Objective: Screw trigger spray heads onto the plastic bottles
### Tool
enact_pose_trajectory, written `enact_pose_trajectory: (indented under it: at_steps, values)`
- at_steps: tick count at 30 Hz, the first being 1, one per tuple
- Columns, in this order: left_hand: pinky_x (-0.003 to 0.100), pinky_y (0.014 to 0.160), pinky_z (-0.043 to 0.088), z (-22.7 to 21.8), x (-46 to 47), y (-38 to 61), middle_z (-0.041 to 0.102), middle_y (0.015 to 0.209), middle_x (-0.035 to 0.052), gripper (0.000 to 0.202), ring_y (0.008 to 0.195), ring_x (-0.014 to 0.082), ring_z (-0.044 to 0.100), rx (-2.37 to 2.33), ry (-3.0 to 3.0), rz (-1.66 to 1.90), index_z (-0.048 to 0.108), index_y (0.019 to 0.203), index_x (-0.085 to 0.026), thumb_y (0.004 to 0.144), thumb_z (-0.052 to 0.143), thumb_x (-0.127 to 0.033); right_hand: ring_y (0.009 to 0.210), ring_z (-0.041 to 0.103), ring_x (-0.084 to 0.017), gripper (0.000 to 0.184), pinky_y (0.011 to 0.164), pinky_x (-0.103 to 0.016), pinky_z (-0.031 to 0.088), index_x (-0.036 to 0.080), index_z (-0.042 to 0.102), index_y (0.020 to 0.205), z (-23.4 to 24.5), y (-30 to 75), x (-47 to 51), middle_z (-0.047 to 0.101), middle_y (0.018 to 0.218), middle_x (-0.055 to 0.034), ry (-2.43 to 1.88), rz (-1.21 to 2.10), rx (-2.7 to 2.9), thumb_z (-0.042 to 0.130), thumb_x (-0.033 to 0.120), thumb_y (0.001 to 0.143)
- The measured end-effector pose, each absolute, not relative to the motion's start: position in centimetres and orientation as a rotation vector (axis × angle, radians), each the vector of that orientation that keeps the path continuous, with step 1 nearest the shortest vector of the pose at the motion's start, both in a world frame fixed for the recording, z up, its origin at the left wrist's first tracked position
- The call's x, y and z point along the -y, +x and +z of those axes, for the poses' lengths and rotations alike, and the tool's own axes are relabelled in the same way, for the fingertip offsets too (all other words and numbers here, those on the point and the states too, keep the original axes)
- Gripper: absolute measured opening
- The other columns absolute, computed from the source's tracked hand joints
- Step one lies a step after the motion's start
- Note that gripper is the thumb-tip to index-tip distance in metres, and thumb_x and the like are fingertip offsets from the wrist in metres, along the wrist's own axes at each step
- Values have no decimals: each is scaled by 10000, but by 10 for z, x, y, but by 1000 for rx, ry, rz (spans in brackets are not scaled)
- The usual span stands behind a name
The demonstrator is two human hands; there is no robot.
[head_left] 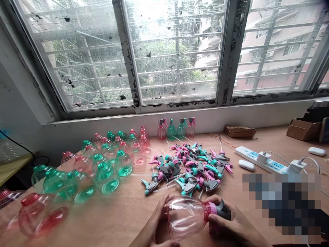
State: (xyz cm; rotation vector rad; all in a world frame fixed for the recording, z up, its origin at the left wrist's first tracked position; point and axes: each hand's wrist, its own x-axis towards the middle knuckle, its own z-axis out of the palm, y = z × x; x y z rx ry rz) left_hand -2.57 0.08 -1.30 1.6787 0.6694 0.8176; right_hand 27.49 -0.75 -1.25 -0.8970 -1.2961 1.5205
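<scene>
A pink see-through spray bottle lies on its side between my hands at the near table edge. My left hand cups its wide base, fingers wrapped round it. My right hand grips the grey and pink trigger head at the bottle's neck. Just beyond lies a heap of loose trigger heads in grey, pink and teal with thin tubes.
Several capless pink and green bottles lie across the left of the wooden table. Finished spray bottles stand in a row by the window wall. A white power strip with plugs, white cases, and cardboard boxes sit right.
</scene>
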Motion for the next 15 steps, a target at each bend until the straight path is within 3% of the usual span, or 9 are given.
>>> enact_pose_trajectory:
  at_steps: [2, 6, 9, 15]
  values:
    - [526, 1161, 358, -17, -4, -25, 269, 1644, 111, 917, 1399, 374, 442, -673, 1746, 860, 176, 1586, -371, 866, 732, -487, 543, 632, -146, 406, 565, -248, 492, 177, 601, 1025, -12, 275, 7, 740, 663, -10, -903, 1526, 1290, 788, 476, 824]
    - [488, 1102, 433, -19, -6, -27, 329, 1616, 72, 880, 1338, 344, 498, -709, 1803, 872, 181, 1564, -458, 883, 736, -421, 546, 636, -157, 407, 568, -258, 493, 175, 609, 1008, -11, 276, 8, 740, 663, -16, -930, 1512, 1308, 793, 482, 815]
    - [509, 1123, 411, -17, -5, -29, 320, 1621, 84, 1000, 1358, 367, 480, -680, 1756, 866, 167, 1574, -431, 811, 814, -432, 556, 640, -164, 403, 574, -269, 498, 171, 610, 1017, -11, 277, 8, 743, 672, -20, -929, 1508, 1320, 781, 481, 826]
    - [516, 1183, 355, -14, -5, -25, 316, 1642, 68, 936, 1461, 366, 385, -561, 1635, 825, 233, 1547, -429, 824, 823, -350, 564, 644, -147, 379, 574, -244, 499, 167, 601, 1025, -11, 277, 8, 746, 676, -16, -897, 1529, 1322, 775, 454, 848]
